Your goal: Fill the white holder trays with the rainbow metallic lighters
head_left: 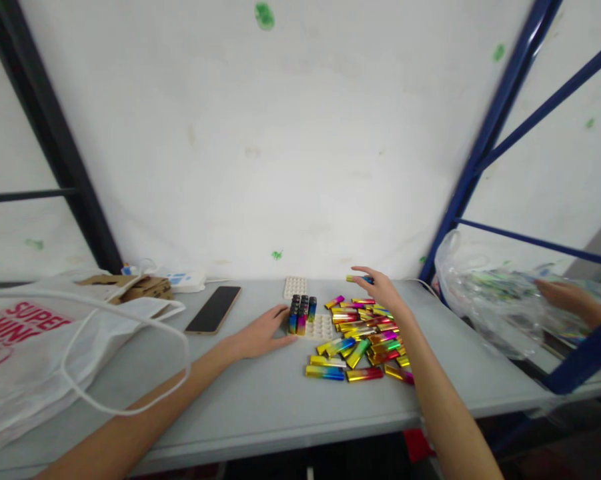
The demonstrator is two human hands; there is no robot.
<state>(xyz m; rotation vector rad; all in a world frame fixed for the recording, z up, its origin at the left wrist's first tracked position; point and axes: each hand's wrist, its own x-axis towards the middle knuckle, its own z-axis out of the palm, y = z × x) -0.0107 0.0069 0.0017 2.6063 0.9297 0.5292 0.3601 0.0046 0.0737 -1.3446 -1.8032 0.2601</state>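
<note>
My left hand [264,331] lies at the left end of a white grid tray [321,327], thumb and fingers on either side of it, gripping it. Several shiny coloured tubes with black tops [300,313] stand upright in the left part of this tray. Raised beyond the tray's far right side, my right hand [379,288] pinches one tube [363,279], gold at one end and blue at the other, held about level. Below that hand a loose pile of shiny tubes [363,330] in gold, red, blue, green and pink lies on the table, partly hidden by my right forearm.
A second white grid tray [295,287] lies by the wall. On the left are a phone [214,309], a cardboard box [147,288] and a white plastic bag [25,360]. Blue rack bars [473,167] and a clear bag [475,300] stand right, near another person's hand [565,297].
</note>
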